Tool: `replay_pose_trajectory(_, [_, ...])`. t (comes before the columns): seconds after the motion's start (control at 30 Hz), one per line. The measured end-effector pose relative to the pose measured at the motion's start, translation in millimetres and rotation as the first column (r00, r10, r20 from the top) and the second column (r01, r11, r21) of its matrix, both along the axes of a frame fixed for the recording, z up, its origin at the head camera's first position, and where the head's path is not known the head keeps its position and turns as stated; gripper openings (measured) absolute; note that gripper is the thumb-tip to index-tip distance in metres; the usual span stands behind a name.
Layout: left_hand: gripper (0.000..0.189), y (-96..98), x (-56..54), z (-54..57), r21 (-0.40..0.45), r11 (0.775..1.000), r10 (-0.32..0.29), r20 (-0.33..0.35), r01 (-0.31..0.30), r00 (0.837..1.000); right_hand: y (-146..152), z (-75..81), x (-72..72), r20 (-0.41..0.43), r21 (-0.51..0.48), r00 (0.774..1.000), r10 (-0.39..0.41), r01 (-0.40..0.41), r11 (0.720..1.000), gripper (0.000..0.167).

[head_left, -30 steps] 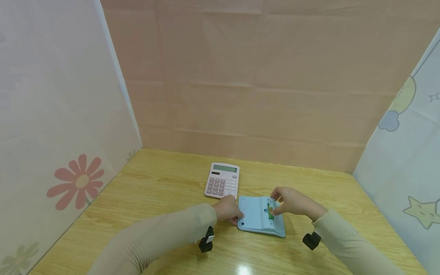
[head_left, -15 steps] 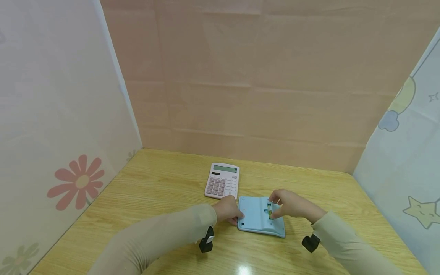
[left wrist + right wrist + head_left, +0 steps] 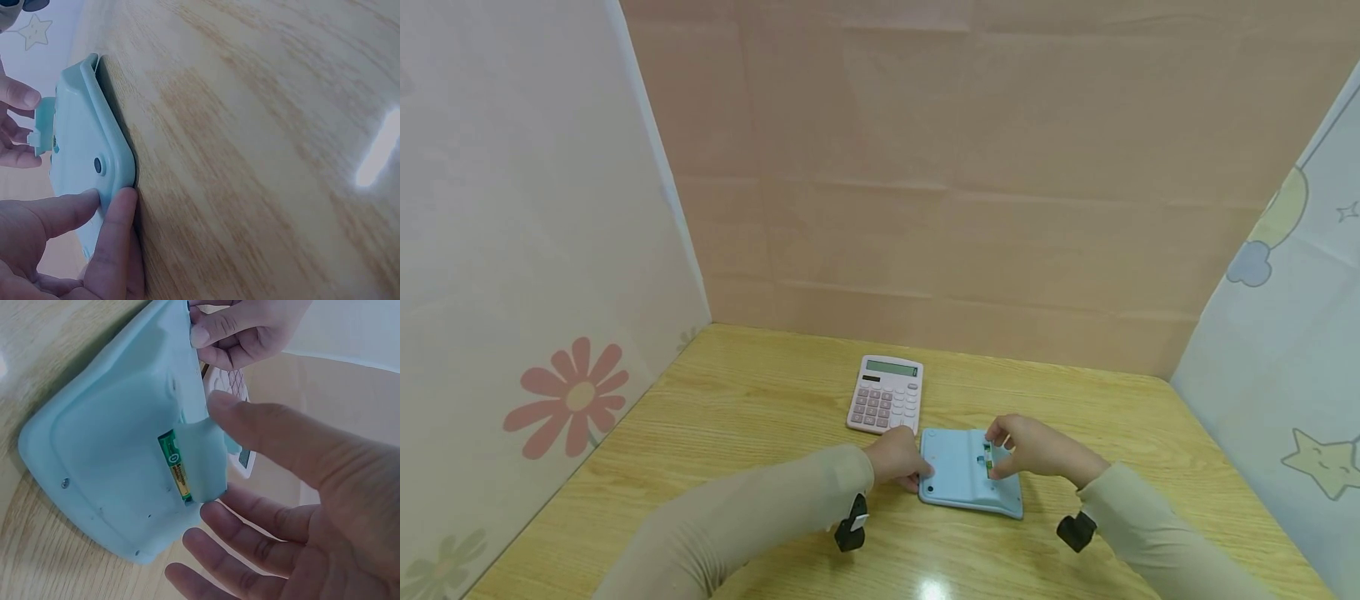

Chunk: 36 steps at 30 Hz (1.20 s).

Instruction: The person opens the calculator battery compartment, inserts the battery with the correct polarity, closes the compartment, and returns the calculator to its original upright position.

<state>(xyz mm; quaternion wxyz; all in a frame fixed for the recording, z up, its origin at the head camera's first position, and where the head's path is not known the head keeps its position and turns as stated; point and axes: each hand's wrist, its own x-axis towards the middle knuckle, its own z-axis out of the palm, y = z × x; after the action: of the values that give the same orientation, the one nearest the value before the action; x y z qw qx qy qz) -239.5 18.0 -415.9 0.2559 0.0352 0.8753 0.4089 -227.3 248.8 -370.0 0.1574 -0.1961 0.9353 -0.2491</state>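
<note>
A light blue calculator (image 3: 951, 468) lies face down on the wooden table, its battery compartment uncovered. A green and gold battery (image 3: 175, 464) sits in that slot. My left hand (image 3: 897, 454) grips the calculator's left edge, thumb on the back and fingers at the rim. With thumb and fingertips, my right hand (image 3: 1037, 447) pinches a small light blue battery cover (image 3: 205, 459) by its ends. The cover stands on edge right beside the slot, hiding part of the battery in the right wrist view; its tabs show in the left wrist view.
Just behind my left hand, a pink calculator (image 3: 884, 394) lies face up on the wooden table (image 3: 775, 392). A brown backdrop (image 3: 925, 208) rises at the table's far edge. Printed side panels (image 3: 580, 250) flank the table.
My right hand has shifted slightly left with the battery cover, and less of the green battery shows in the head view. The left hand and both calculators have stayed in place.
</note>
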Motion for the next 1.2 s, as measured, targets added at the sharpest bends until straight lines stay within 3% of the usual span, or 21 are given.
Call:
replay_pose_trajectory(0.2, [0.022, 0.3, 0.5, -3.1, -0.007, 1.0, 0.0, -0.038, 0.0, 0.999, 0.2, -1.8, -2.2, 0.006, 0.003, 1.0, -0.011, 0.011, 1.0, 0.046])
replay_pose_trajectory(0.67, [0.022, 0.5, 0.2, -3.5, -0.004, 1.0, -0.009, -0.041, 0.009, 0.999, -0.4, -12.5, -6.9, -0.009, -0.014, 1.0, -0.002, 0.002, 1.0, 0.046])
replay_pose_trajectory(1.2, [0.022, 0.9, -1.0, -5.0, -0.003, 1.0, -0.014, -0.04, 0.014, 0.999, -4.2, -12.4, -9.0, -0.015, -0.028, 1.0, -0.005, 0.005, 1.0, 0.045])
